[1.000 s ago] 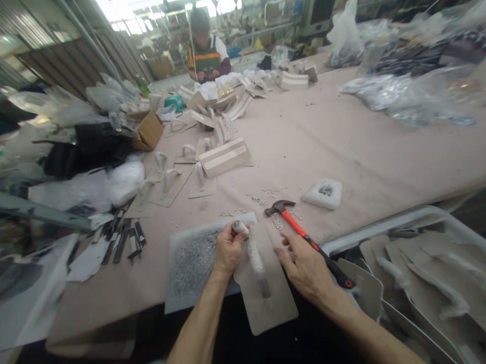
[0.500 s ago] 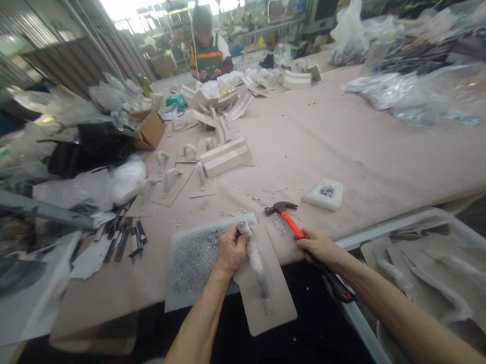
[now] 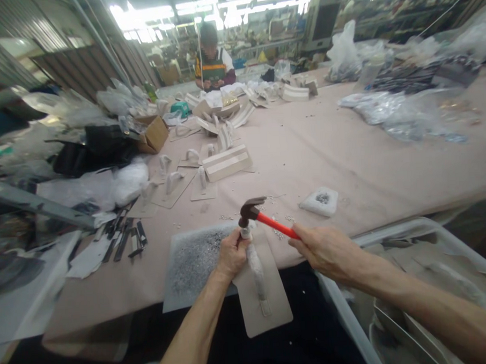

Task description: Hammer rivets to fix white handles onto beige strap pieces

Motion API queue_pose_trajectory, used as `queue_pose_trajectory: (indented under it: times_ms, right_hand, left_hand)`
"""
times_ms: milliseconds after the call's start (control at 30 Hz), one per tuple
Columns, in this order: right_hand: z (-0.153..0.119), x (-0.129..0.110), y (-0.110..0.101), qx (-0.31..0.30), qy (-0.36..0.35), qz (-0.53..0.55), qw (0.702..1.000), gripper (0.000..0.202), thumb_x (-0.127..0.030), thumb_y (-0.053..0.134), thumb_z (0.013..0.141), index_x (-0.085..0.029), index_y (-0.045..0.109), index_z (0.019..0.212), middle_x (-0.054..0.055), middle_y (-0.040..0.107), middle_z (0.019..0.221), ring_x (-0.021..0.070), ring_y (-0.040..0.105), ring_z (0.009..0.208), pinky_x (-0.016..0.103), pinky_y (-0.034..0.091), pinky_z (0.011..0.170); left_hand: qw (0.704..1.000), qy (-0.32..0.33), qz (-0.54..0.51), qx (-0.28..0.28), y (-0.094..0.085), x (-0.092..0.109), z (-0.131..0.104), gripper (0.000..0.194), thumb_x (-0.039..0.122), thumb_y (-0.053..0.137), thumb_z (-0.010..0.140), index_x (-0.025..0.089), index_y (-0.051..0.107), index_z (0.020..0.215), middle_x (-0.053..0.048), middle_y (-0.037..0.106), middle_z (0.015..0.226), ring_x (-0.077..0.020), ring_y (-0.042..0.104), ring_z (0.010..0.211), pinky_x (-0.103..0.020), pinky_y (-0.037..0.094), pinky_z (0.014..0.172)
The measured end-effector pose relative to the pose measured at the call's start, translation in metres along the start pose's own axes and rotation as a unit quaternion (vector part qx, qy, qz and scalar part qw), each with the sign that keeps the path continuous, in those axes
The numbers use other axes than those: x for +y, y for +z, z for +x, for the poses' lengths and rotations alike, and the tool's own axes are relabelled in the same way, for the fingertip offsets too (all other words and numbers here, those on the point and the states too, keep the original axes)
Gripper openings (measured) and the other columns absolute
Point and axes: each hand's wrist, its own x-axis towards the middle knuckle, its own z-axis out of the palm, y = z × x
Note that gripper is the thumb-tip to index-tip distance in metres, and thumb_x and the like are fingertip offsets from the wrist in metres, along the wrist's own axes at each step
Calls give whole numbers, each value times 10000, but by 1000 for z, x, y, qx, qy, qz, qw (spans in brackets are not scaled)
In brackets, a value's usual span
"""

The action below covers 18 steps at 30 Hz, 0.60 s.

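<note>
Gripping the hammer (image 3: 269, 219) — right hand (image 3: 320, 248) closed; left hand (image 3: 232, 253) — grip closed on the wrapped handle (image 3: 255, 267).

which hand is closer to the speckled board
Left. The left hand is at the right edge of the speckled board, pinching the wrapped handle; the right hand is farther right, gripping the hammer.

Your left hand (image 3: 232, 253) is closing in a pinch, thumb against the bent fingers, its forearm slanting up from the bottom edge; your right hand (image 3: 318, 244) is curling into a grip, knuckles up, while your right forearm is reaching in long and low from the lower right corner
</note>
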Motion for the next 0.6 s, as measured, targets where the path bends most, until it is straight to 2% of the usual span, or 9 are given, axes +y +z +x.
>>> queue_pose_trajectory:
  times_ms: [100, 167, 200, 233, 300, 367, 433, 500, 600]
  right_hand:
    - [6, -10, -21, 166, 27, 41, 985, 230, -400, 380, 994, -242, 433, 836, -39, 438, 567, 131, 379, 469, 280, 229, 511]
    - [7, -14, -18, 243, 48, 61, 967, 268, -437, 325, 1014, -243, 427, 858, -34, 446, 581, 139, 402, 479, 278, 259, 511]
    - [6, -14, -11, 232, 43, 54, 970, 273, -432, 317, 1014, -240, 432, 859, -29, 455, 582, 140, 402, 476, 280, 253, 503]
    - [4, -13, -3, 189, 31, 35, 981, 263, -408, 323, 1010, -233, 443, 855, -23, 465, 576, 139, 392, 466, 285, 233, 494]
    - [0, -6, 14, 49, -1, -20, 999, 221, -342, 365, 991, -215, 479, 850, -12, 485, 559, 134, 365, 444, 299, 173, 485]
    - [-3, 2, 24, -56, -5, -62, 996, 193, -307, 397, 984, -193, 522, 890, -1, 513, 562, 135, 372, 447, 311, 141, 495]
    - [-4, 11, 28, -84, 15, -76, 993, 211, -323, 405, 995, -181, 548, 934, 7, 538, 579, 143, 415, 479, 311, 146, 509]
    - [-3, 21, 34, -82, 41, -69, 993, 232, -347, 409, 1000, -179, 561, 950, 18, 570, 609, 152, 459, 513, 304, 170, 520]
    - [1, 39, 57, -77, 93, -42, 992, 240, -346, 413, 1000, -179, 580, 960, 42, 633, 690, 166, 535, 579, 289, 261, 550]
  left_hand:
    - [1000, 11, 1, -2, 0, -1, 1, 141, 247, 583, 851, 203, 702, 913, 7, 630, 720, -158, 559, 668, -252, 440, 663]
    - [1000, 8, 3, -1, 0, -1, 1, 140, 246, 584, 847, 201, 701, 910, 5, 625, 715, -159, 556, 667, -251, 438, 659]
    - [1000, 4, 4, -1, 0, -1, 0, 140, 246, 585, 846, 200, 702, 908, 7, 621, 705, -158, 552, 658, -248, 435, 652]
    - [1000, 1, 4, -2, 0, -1, 0, 143, 244, 586, 844, 199, 704, 910, 8, 619, 698, -155, 550, 648, -246, 432, 645]
    - [1000, -3, 1, -8, 0, 0, -1, 172, 235, 584, 841, 203, 712, 951, 10, 630, 704, -152, 555, 643, -243, 432, 643]
    - [1000, -3, -1, -13, 0, 1, -2, 218, 226, 580, 839, 211, 716, 1009, 11, 645, 720, -153, 563, 648, -243, 435, 645]
    - [1000, -5, -4, -13, 0, 2, -2, 239, 226, 574, 841, 219, 714, 1034, 10, 650, 736, -158, 567, 665, -246, 440, 653]
    - [1000, -10, -8, -12, 0, 3, -2, 211, 237, 570, 843, 216, 712, 998, 6, 642, 733, -162, 565, 674, -249, 445, 657]
    - [1000, -2, -10, -15, 1, 2, -1, 166, 250, 575, 841, 204, 703, 937, -6, 649, 748, -169, 579, 697, -256, 464, 682]
